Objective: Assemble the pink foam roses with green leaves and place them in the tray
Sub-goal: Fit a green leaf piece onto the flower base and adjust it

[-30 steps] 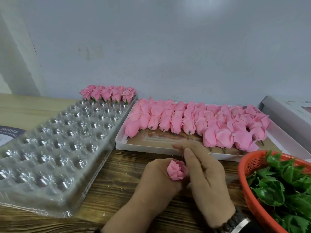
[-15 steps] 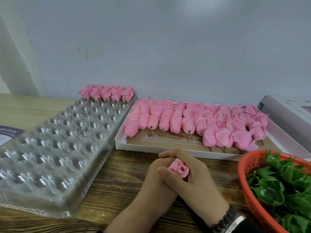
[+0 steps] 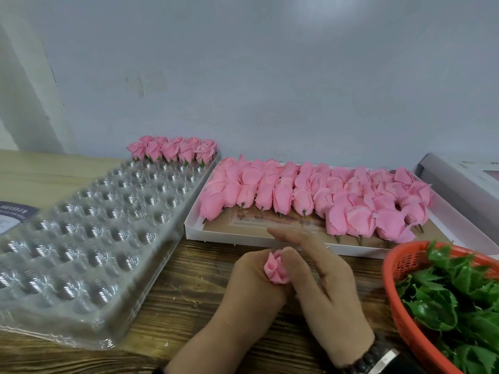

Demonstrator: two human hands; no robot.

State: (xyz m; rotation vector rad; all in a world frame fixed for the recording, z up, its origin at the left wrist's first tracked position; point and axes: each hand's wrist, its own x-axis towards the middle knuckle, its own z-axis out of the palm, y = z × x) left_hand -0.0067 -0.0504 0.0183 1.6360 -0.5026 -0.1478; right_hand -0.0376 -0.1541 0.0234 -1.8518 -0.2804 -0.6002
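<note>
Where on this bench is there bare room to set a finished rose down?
Nearly all of the clear tray is open; only its far row holds finished roses. Bare wood lies between tray and left hand. The white box and orange basket are crowded.

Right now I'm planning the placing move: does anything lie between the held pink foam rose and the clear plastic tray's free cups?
Nothing visible does. The pink foam rose sits in the left hand; only bare wooden tabletop separates it from the clear plastic tray.
</note>
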